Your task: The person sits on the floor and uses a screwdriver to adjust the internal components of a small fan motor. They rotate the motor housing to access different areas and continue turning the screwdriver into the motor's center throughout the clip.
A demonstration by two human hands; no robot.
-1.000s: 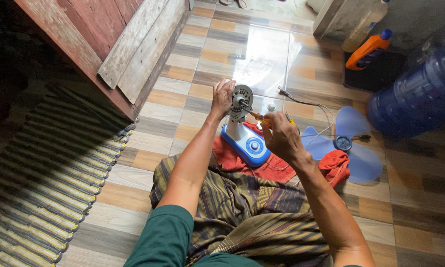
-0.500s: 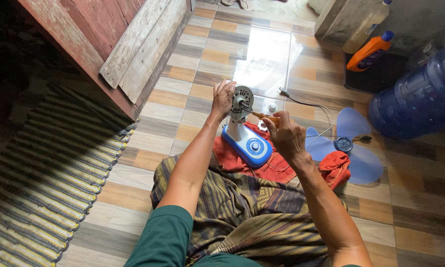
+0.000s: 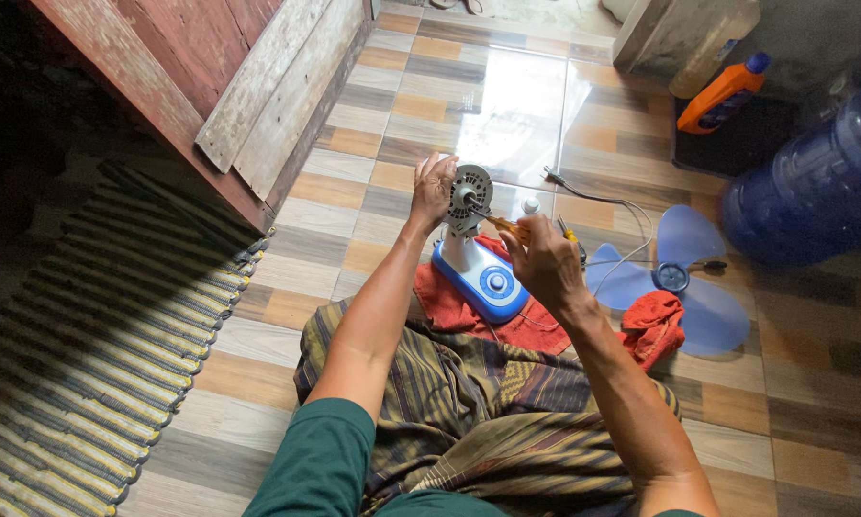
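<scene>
Blue-and-white fan base [image 3: 483, 273] stands on a red cloth [image 3: 454, 306] on the tiled floor [image 3: 354, 230], at the centre of the view. Left hand [image 3: 432, 190], its grip closed around the grey motor housing [image 3: 469, 198] from 9 o'clock, steadies it. Right hand [image 3: 545, 260], at 4 o'clock of the motor, is clamped on an orange-handled screwdriver [image 3: 505, 226] whose tip meets the housing. Detached blue fan blade [image 3: 684, 278] lies at 3 o'clock, a large blue water jug [image 3: 818, 187] beyond at 2 o'clock.
</scene>
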